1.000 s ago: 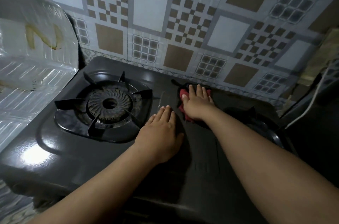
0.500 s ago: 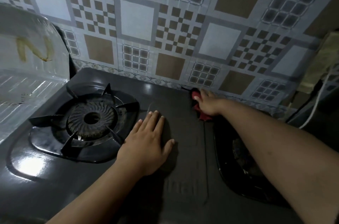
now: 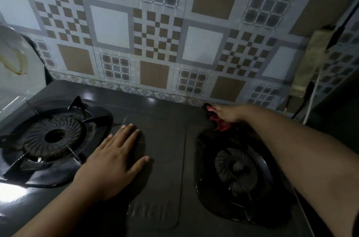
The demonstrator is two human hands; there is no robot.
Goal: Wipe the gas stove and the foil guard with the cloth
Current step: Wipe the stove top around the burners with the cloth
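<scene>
Your left hand [image 3: 108, 161] lies flat on the gas stove [image 3: 165, 159], palm down, fingers stretched out and close together with the thumb spread to the side; it grips nothing. It presses on the dark middle panel of the stove top, and just to its left sits the left burner [image 3: 53, 136] with its black pan support, the nearest prong almost at your knuckles. Your right hand [image 3: 229, 113] reaches well ahead of the left one, out at the back edge of the stove where the top meets the tiled wall [image 3: 155, 32]. Its fingers are curled down onto the red cloth [image 3: 220, 125], which is bunched beneath and just nearer you than the hand, partly hidden by it; the hand is closed on the cloth, pressing it to the stove surface. The cloth lies right at the far rim of the right burner [image 3: 235, 168], which sits below your right forearm, between the two arms. The foil guard [image 3: 13, 73] stands far to the left of your left hand, beyond the left burner, upright at the stove's side, with a yellowish stain on it. To the right of your right hand, a pale power strip [image 3: 308, 62] hangs on the wall, and a white cable [image 3: 310, 100] drops from it
</scene>
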